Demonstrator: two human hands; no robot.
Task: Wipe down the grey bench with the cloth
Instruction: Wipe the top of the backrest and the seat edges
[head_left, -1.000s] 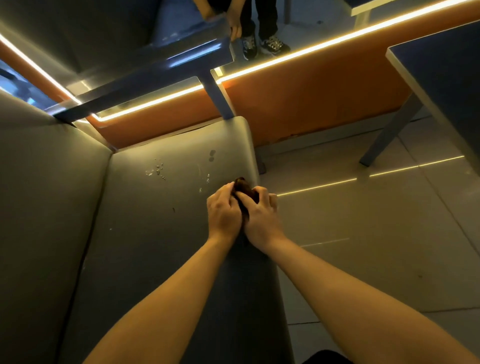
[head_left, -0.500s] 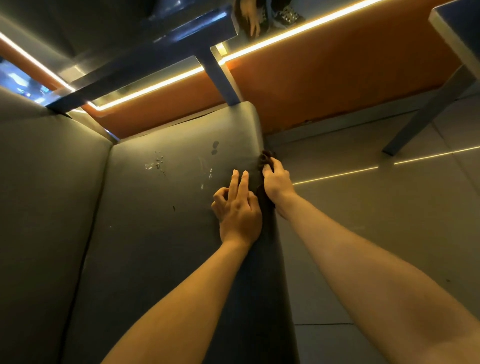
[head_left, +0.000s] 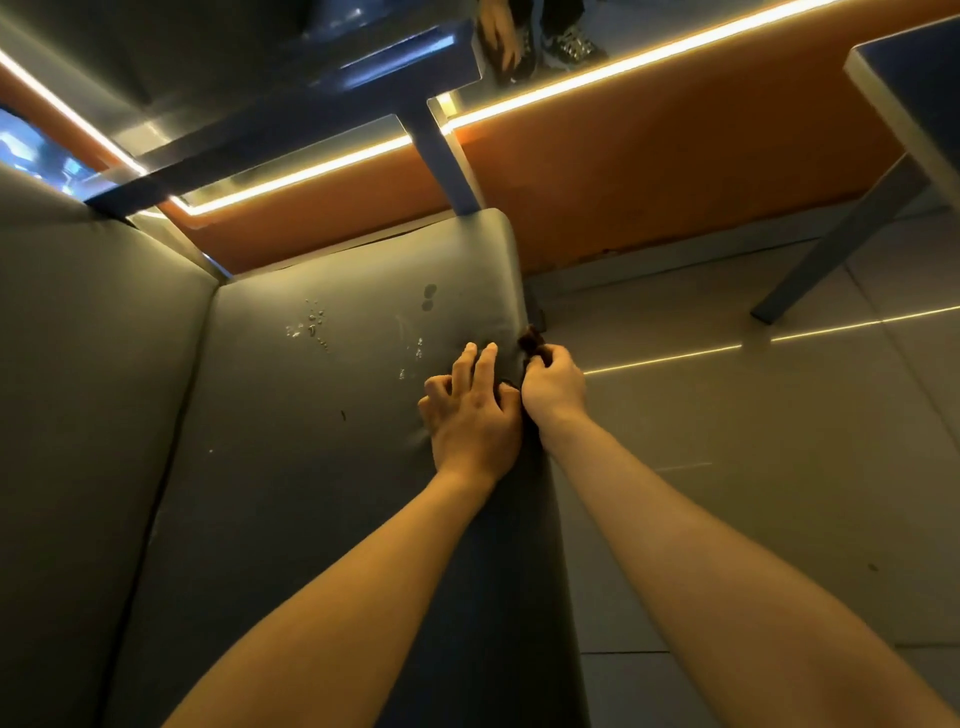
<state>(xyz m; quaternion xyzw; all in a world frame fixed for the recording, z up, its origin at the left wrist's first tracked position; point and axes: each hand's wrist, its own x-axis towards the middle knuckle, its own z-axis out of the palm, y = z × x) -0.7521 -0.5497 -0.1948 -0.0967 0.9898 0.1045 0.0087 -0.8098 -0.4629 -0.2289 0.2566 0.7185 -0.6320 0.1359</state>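
Presently the right hand (head_left: 553, 387) is pinching the cloth (head_left: 531, 343), its fingers (head_left: 549, 359) curling tightly round a dark, bunched wad at the front edge of the grey bench (head_left: 311, 493), towards the seat's far end; the left hand (head_left: 470, 415) is pressing on the seat just beside it, two fingers (head_left: 486, 361) lying straight and the rest tucked under, seemingly gripping nothing. The cloth is looking soft, light and limp, and so is likely to be crumpling rather than sliding flat; spreading it under a flat palm would probably be giving better contact than holding it by one corner. Water droplets (head_left: 309, 325) and two dark spots (head_left: 428, 297) are sitting towards the far end, well inside the front edge. Open seat is running leftward to the backrest (head_left: 78, 415) and back along the near end; the front edge is dropping straight to the floor (head_left: 753, 467), and a table leg (head_left: 447, 166) is standing at the far corner, limiting long strokes there.
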